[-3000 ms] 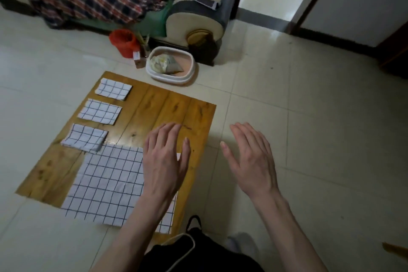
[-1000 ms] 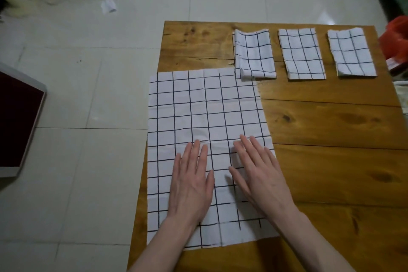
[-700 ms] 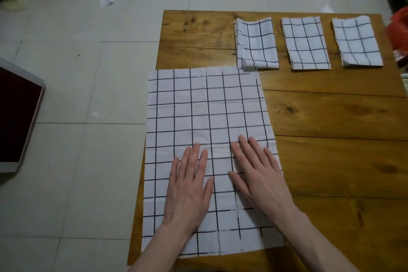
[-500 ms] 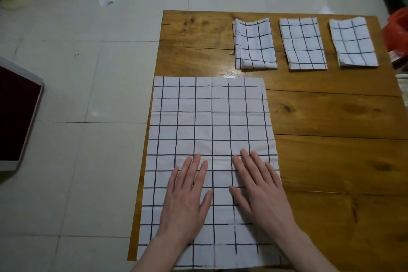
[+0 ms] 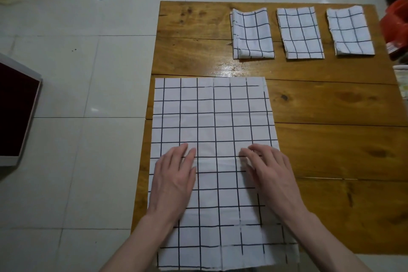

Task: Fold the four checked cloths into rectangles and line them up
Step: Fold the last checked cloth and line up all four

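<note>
I saw the wooden worktop (image 5: 331,150) lying on the tiled floor (image 5: 77,95). The unfolded checked cloth (image 5: 212,121) lay flat along its nine-o'clock side, its near edge hanging off the worktop at six o'clock. Three folded cloths sat in a row toward one o'clock, apart from each other — the first folded cloth (image 5: 252,33), the middle folded cloth (image 5: 300,33) and the last folded cloth (image 5: 351,31). My left hand (image 5: 174,181) and right hand (image 5: 271,179) rested palm-down on the open cloth, fingers slightly bent, gripping nothing.
</note>
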Tool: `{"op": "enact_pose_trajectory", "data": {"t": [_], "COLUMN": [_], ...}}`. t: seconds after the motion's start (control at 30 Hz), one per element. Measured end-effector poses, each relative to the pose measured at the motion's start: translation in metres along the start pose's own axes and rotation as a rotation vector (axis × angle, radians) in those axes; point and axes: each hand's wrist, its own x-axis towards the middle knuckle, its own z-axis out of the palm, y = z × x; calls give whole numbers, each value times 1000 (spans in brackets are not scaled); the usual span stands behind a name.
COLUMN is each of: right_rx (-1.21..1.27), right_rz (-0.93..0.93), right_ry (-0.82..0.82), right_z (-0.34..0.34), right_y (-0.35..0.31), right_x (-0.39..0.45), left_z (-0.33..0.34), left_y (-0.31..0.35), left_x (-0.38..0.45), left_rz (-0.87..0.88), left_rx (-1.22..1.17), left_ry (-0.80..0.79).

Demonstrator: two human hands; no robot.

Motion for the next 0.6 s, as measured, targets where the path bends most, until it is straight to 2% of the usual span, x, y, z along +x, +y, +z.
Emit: {"op": "enact_pose_trajectory", "data": {"t": [0.17,0.37,0.6], "right_rx": [34,26,41], "right_rz": [-61,-149,-275], "right_ry": [-7,-62,-2], "right_z": [-2,-9,-33], "right_y": [10,14,23], "right_x": [16,19,32], "left_z": [-1,-1,-15], "left_y": [-9,-9,-21], "left_x": [5,9,26], "left_rz": [60,7,193], "left_rx": [-62,-198,-176], "left_ry": [40,70,-13]}}
